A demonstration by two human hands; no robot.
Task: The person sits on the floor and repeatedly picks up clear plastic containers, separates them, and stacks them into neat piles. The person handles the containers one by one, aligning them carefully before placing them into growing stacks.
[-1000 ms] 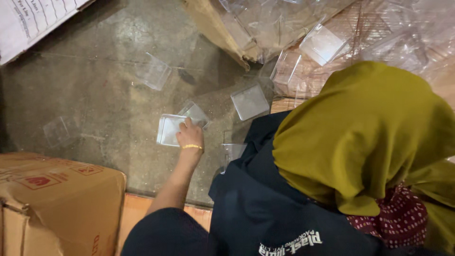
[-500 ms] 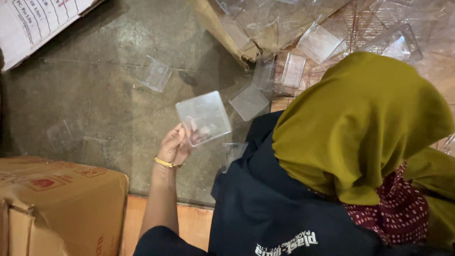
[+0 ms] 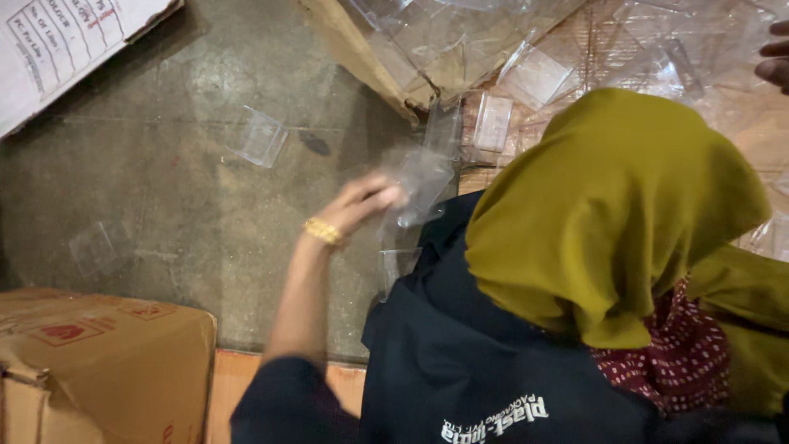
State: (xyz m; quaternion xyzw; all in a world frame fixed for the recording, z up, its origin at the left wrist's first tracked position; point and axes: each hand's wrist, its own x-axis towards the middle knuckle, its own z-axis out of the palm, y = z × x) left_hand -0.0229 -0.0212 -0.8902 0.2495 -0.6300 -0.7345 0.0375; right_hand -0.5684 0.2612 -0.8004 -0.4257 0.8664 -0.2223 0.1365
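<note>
A co-worker in a mustard headscarf [image 3: 625,205] and dark top crouches below me, facing a heap of clear plastic containers [image 3: 526,49]. That person's hand with a gold bangle [image 3: 362,201] is raised over the concrete floor and grips a clear plastic piece [image 3: 423,185], blurred by motion, beside the heap. A few fingertips [image 3: 777,57] enter at the top right edge above the plastic. They may be my right hand, and I cannot see what they hold. My left hand is out of view.
One clear square container [image 3: 259,138] lies on the grey concrete floor [image 3: 189,205], with a fainter one [image 3: 100,247] further left. A brown cardboard carton [image 3: 90,362] stands bottom left. A white printed carton flap [image 3: 66,49] fills the top left. Torn cardboard [image 3: 353,49] edges the heap.
The co-worker's hand picked a clear square piece off the floor, lifted it, and swung it right toward the heap. Fingertips have appeared at the top right edge.
</note>
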